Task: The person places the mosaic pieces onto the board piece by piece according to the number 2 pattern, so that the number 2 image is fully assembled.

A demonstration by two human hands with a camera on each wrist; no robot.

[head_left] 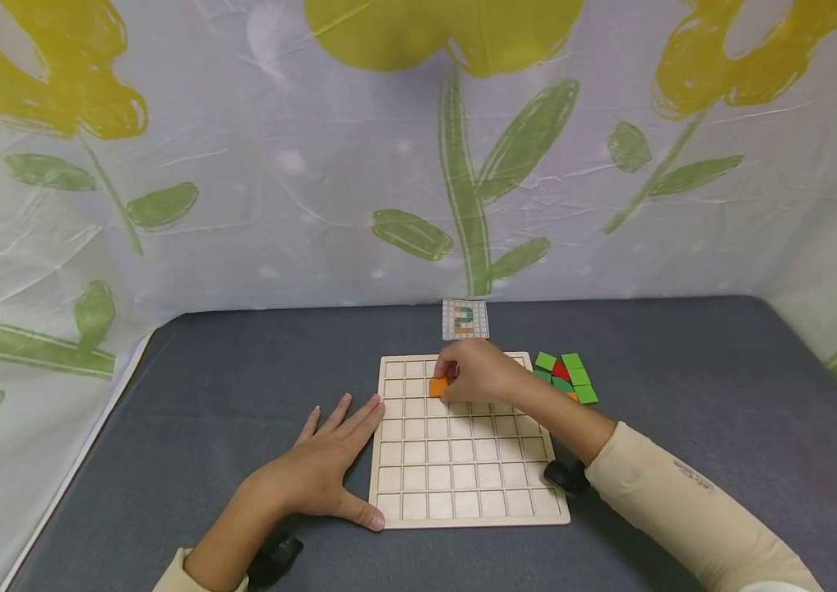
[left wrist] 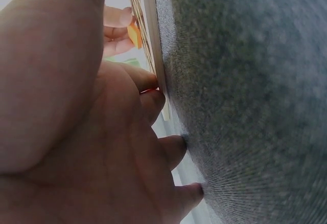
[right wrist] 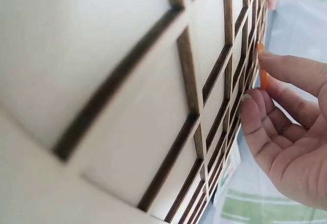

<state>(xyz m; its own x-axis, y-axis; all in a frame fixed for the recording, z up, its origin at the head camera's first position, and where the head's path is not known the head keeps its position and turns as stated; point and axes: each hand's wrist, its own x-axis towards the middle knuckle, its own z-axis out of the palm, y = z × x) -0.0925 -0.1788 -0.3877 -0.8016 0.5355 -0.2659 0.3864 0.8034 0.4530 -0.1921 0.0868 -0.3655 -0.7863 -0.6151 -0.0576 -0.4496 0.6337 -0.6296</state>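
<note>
A pale wooden grid board (head_left: 461,477) lies flat on the dark cloth. Between thumb and fingers, my right hand (head_left: 481,372) pinches a small orange square tile (head_left: 436,387) at the board's upper left part. The right wrist view shows that tile (right wrist: 263,79) edge-on, right at the grid surface; whether it is seated in a cell I cannot tell. My left hand (head_left: 318,473) is spread along the board's left side, its fingertips and thumb touching the edge. In the left wrist view, the left hand (left wrist: 102,132) has its outer fingers resting on the cloth.
Beyond the board lies a small pattern card (head_left: 465,319) with a coloured figure on a grid. Loose tiles sit at the upper right: several green squares (head_left: 571,362), a red piece (head_left: 561,372) and a dark green piece (head_left: 561,384). A flower-printed curtain (head_left: 300,205) stands behind the table.
</note>
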